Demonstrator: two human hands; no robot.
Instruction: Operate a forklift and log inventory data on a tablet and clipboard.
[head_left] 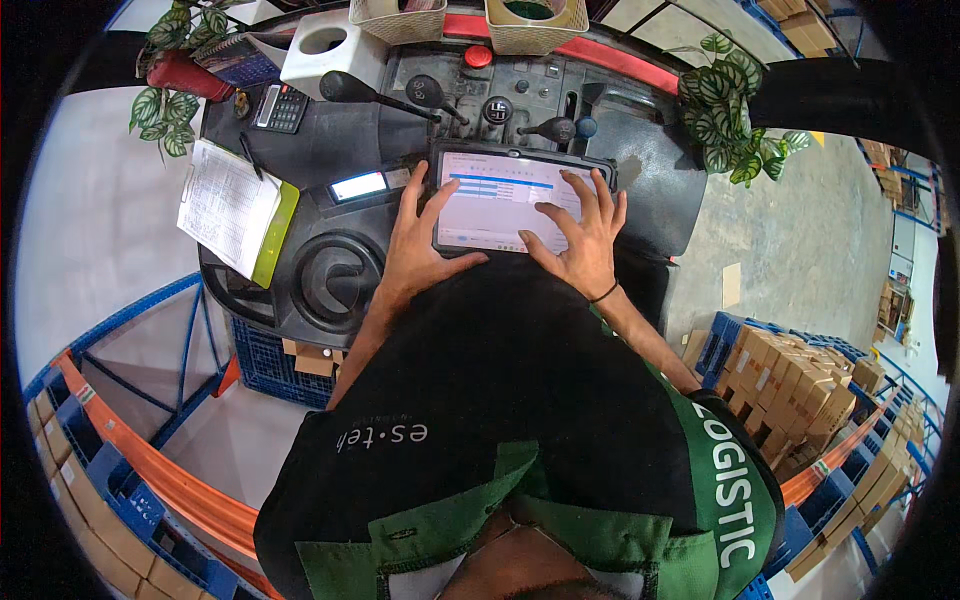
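A tablet (500, 225) with a lit screen sits on the black console. My left hand (425, 245) is at its left side, fingers apart, one fingertip on the screen's edge and the thumb along the bottom. My right hand (575, 230) is over the screen with spread, bent fingers. A small lit display (357, 185) lies left of the tablet. Several black levers (425, 92), a round knob (497, 110) and a red button (478, 57) are above it.
A calculator (280, 108), clipboard with papers (217, 205) and steering wheel (300, 280) are left. A white box (330, 58), baskets (530, 25) and plants (725, 130) line the far edge. Racking (110, 390) and stacked cartons (780, 380) stand below, beside a concrete floor (790, 260).
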